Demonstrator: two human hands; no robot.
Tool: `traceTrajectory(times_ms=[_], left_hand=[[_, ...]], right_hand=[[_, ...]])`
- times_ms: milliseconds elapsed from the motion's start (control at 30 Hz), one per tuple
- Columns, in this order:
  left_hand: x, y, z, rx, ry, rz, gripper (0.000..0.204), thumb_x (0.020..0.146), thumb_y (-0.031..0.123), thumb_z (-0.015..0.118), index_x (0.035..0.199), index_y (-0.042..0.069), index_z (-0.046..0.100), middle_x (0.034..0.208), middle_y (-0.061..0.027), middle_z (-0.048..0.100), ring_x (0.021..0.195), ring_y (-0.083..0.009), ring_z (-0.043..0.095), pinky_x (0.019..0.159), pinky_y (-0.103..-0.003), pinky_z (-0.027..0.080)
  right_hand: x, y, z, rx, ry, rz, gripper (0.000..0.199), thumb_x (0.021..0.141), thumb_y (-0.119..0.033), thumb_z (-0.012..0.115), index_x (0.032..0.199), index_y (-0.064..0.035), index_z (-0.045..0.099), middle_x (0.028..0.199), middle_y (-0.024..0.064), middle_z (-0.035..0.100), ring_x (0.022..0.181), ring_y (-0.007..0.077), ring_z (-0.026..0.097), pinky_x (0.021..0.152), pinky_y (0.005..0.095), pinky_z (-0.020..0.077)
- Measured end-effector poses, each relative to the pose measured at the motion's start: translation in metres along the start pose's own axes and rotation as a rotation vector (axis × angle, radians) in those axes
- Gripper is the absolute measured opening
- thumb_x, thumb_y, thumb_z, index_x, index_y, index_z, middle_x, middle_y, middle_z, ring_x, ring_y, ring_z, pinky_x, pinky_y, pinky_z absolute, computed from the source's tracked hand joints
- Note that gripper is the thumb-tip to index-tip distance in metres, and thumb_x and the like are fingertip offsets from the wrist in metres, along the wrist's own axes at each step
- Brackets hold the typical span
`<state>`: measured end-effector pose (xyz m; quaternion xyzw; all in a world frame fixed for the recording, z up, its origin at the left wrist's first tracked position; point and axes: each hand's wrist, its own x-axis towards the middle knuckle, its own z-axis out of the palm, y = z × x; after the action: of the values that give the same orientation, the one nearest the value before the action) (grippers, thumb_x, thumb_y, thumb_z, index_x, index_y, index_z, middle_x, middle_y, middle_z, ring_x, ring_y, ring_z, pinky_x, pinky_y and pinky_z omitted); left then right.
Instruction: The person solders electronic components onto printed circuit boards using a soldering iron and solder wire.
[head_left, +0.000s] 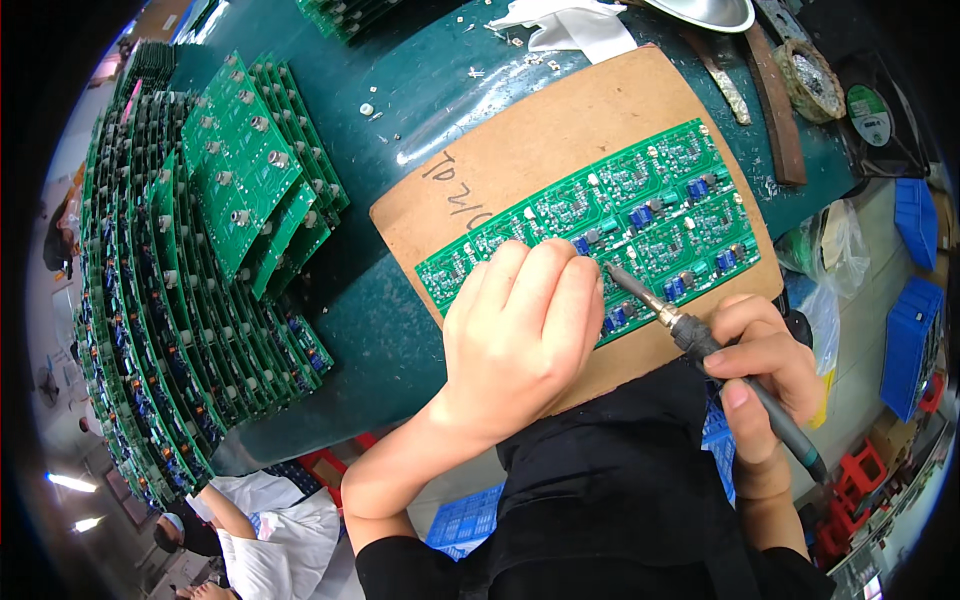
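A green circuit board panel [628, 178], set with blue and silver parts, lies slanted on a brown cardboard sheet [600, 105]. My right hand [768, 362] grips a soldering iron [692, 336] by its dark handle. The iron points up and left, its tip at the panel's lower middle, close beside my left fingers. My left hand [520, 330] rests over the panel's lower left part with its fingers curled closed. Its fingertips are turned away, so whatever they pinch is hidden.
Tall rows of circuit boards [150, 300] stand along the left, with loose boards [235, 165] leaning on them. White cloth [570, 25], a metal dish [712, 8], a wooden strip [774, 115] and a tape roll [806, 82] lie at the back. Blue crates [908, 350] stand right; a person [285, 545] sits lower left.
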<state>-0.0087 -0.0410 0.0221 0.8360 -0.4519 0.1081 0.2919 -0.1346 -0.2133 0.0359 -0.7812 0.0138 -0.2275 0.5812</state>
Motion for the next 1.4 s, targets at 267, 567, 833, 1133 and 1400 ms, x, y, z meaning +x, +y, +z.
traceTrajectory(times_ms=[267, 567, 833, 1133, 1400], left_hand=[[0.003, 0.001, -0.005, 0.015, -0.031, -0.008, 0.017, 0.070, -0.003, 0.070, 0.081, 0.004, 0.060, 0.082, -0.0077, 0.059, 0.068, -0.0246, 0.055, 0.060, -0.033, 0.045], [0.021, 0.012, -0.023, -0.287, -0.076, -0.151, 0.021, 0.074, -0.006, 0.068, 0.092, 0.002, 0.062, 0.087, -0.0115, 0.058, 0.076, -0.0270, 0.059, 0.068, -0.034, 0.049], [0.029, 0.010, 0.014, -0.156, -0.094, -0.028, 0.019, 0.072, -0.005, 0.069, 0.086, 0.003, 0.059, 0.088, -0.0092, 0.062, 0.076, -0.0255, 0.059, 0.066, -0.033, 0.047], [0.030, 0.016, 0.022, -0.063, -0.030, 0.012, 0.021, 0.068, -0.003, 0.072, 0.084, 0.005, 0.060, 0.083, -0.0073, 0.060, 0.068, -0.0232, 0.055, 0.060, -0.032, 0.045], [0.033, 0.021, 0.028, 0.099, -0.038, 0.082, 0.020, 0.069, -0.003, 0.070, 0.085, 0.004, 0.061, 0.083, -0.0078, 0.059, 0.067, -0.0236, 0.055, 0.059, -0.032, 0.045]], right_hand=[[-0.003, -0.001, -0.011, 0.081, 0.090, 0.058, 0.022, 0.083, -0.023, 0.063, 0.087, -0.0012, 0.062, 0.070, 0.0112, 0.055, 0.074, 0.0239, 0.053, 0.069, 0.0366, 0.0435], [-0.009, 0.001, -0.036, 0.113, 0.139, 0.099, 0.023, 0.084, -0.023, 0.064, 0.087, 0.0001, 0.060, 0.076, 0.0122, 0.055, 0.073, 0.0219, 0.051, 0.066, 0.0328, 0.0416], [-0.002, 0.012, -0.029, 0.112, 0.123, 0.112, 0.018, 0.076, -0.013, 0.061, 0.087, 0.0016, 0.064, 0.067, 0.0107, 0.055, 0.071, 0.0220, 0.053, 0.062, 0.0297, 0.0434], [0.010, 0.015, -0.040, 0.023, 0.017, -0.044, 0.018, 0.075, -0.014, 0.062, 0.083, 0.0017, 0.064, 0.063, 0.0096, 0.054, 0.065, 0.0224, 0.053, 0.059, 0.0317, 0.0437], [0.006, 0.021, -0.047, 0.059, -0.002, 0.006, 0.019, 0.075, -0.015, 0.062, 0.083, 0.0022, 0.064, 0.068, 0.0135, 0.057, 0.065, 0.0232, 0.054, 0.060, 0.0326, 0.0440]])
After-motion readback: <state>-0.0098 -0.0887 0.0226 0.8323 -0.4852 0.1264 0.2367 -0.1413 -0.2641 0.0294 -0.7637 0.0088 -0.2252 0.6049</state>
